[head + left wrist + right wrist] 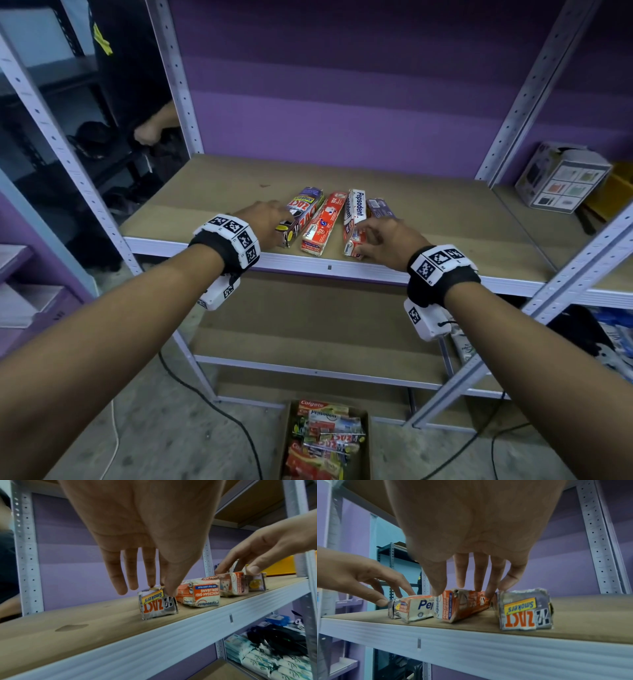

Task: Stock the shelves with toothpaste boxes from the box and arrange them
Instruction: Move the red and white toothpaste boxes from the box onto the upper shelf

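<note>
Four toothpaste boxes lie side by side near the front of the wooden shelf (205,205): a Zact box (303,210) (157,604), a red Pepsodent box (322,222) (200,595), a white Pepsodent box (356,205) (235,584) and a purple box (378,205) (256,583). My left hand (274,219) (154,588) touches the Zact box's near end with straight fingers. My right hand (373,236) (464,588) rests its fingertips on the white Pepsodent box, thumb by the purple box. A cardboard box (285,442) full of toothpaste boxes sits on the floor below.
A white printed carton (561,178) stands on the neighbouring shelf to the right. Another person's hand (147,132) shows behind the left upright. Cables (205,394) trail over the floor. White packets (274,662) fill the lower right shelf.
</note>
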Tool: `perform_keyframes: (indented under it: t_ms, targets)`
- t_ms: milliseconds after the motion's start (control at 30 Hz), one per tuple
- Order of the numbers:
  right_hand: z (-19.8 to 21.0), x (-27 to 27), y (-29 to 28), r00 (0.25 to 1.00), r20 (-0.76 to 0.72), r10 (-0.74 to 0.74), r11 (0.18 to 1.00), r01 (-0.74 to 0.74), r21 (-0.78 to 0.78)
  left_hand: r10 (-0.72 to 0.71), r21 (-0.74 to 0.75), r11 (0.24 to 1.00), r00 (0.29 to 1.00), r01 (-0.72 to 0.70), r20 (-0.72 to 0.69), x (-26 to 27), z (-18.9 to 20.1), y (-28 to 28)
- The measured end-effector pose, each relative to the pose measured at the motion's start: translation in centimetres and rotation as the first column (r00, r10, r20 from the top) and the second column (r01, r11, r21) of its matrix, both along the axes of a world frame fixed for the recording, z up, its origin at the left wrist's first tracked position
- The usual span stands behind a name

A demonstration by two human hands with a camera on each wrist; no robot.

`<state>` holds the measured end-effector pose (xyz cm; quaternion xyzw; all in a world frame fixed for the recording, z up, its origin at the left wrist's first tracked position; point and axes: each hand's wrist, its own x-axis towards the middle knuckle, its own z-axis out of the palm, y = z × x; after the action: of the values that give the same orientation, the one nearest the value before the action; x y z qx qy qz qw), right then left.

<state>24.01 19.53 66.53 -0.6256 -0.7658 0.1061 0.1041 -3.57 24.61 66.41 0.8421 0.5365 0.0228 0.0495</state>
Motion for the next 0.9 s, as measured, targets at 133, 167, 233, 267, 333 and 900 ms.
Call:
perform_keyframes:
  t_ms: [133,167,233,267,333,900]
  targets:
    - [0.4,1.2,-1.0,0.996,-0.051,0.072,0.997,-0.07,0.042,-0.078,0.052,0.996,0.997,0.078,0.0,0.1,0.8,-1.4]
    - [0.3,1.4,-1.3,0.995,-0.051,0.089,0.995,-0.087,0.044,-0.109,0.065,0.992,0.994,0.107,0.015,0.2,0.8,-1.8]
    - [0.1,1.9,-1.9,0.991,-0.059,0.122,0.991,-0.118,0.063,-0.167,0.091,0.982,0.985,0.163,0.039,0.5,0.9,-2.6]
    - [0.0,2.1,-2.2,0.988,-0.064,0.138,0.988,-0.133,0.079,-0.191,0.094,0.978,0.981,0.186,0.046,0.7,0.8,-3.0]
    - [-0.4,2.5,-2.7,0.983,-0.079,0.167,0.984,-0.16,0.083,-0.234,0.08,0.97,0.971,0.229,0.057,1.1,0.5,-3.6]
    - [-10.3,4.5,-8.0,0.993,-0.094,0.073,0.935,-0.101,-0.341,-0.089,-0.339,0.931,0.985,0.136,0.15,4.1,-10.9,-10.0]
